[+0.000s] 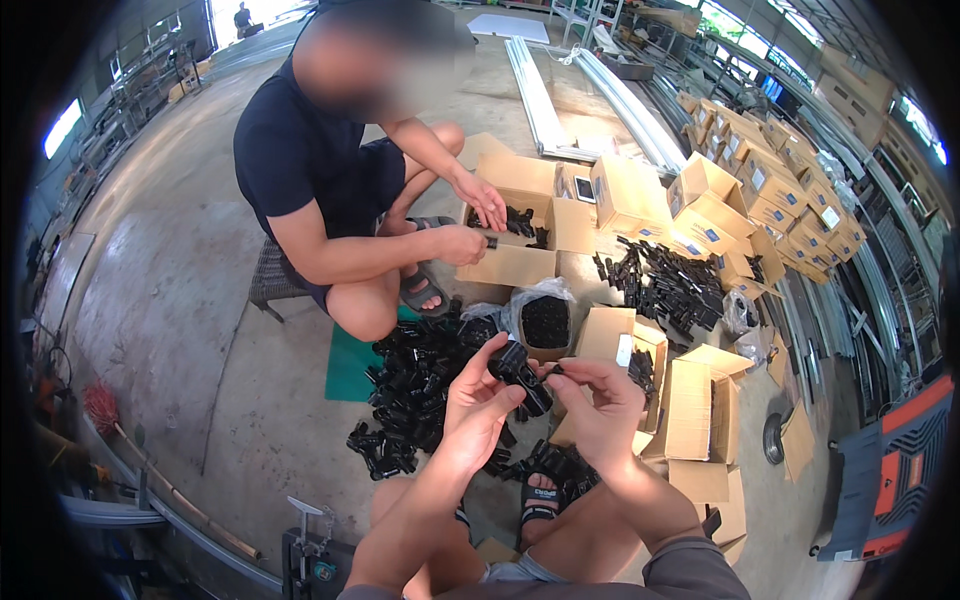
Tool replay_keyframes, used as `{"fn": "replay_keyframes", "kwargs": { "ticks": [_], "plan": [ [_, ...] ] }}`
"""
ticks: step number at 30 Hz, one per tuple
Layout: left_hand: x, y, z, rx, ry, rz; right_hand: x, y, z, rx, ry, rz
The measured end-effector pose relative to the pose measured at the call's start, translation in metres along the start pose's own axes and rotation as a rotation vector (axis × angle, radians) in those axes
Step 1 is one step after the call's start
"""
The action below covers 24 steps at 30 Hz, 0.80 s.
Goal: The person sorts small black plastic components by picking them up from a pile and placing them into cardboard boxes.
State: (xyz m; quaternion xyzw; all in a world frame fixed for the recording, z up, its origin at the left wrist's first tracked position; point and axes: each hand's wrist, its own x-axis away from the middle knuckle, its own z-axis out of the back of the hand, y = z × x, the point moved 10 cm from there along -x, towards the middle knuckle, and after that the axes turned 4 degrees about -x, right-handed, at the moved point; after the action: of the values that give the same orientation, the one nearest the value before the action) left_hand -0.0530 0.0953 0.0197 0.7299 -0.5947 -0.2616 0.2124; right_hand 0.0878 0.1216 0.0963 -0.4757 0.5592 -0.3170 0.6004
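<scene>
In front of my lap, my left hand [472,398] is closed round a black plastic fitting [524,378] with a rounded head and a longer lower body. My right hand [603,402] pinches a small black piece [556,370] close beside the fitting. Whether the two parts touch, I cannot tell. Beyond and below my hands spreads a heap of similar black fittings [415,385] on the floor. A box lined with clear plastic [546,318], filled with small black pieces, stands just past my hands.
Across from me a person [310,170] on a low stool handles black parts over an open carton [512,265]. More black parts [665,285] lie to the right. Open cartons [688,405] stand by my right arm, with stacked boxes [770,180] behind. Metal profiles [535,95] lie farther off.
</scene>
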Motion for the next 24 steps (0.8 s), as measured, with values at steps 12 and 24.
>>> {"fn": "replay_keyframes", "kwargs": {
  "ticks": [12, 24],
  "plan": [
    [0.013, 0.014, -0.004, -0.462, 0.011, -0.266, 0.013, -0.003, 0.001, 0.28, -0.021, 0.173],
    [0.015, 0.019, -0.018, -0.647, -0.041, -0.385, 0.026, 0.007, 0.014, 0.276, 0.091, 0.292]
  ]
}}
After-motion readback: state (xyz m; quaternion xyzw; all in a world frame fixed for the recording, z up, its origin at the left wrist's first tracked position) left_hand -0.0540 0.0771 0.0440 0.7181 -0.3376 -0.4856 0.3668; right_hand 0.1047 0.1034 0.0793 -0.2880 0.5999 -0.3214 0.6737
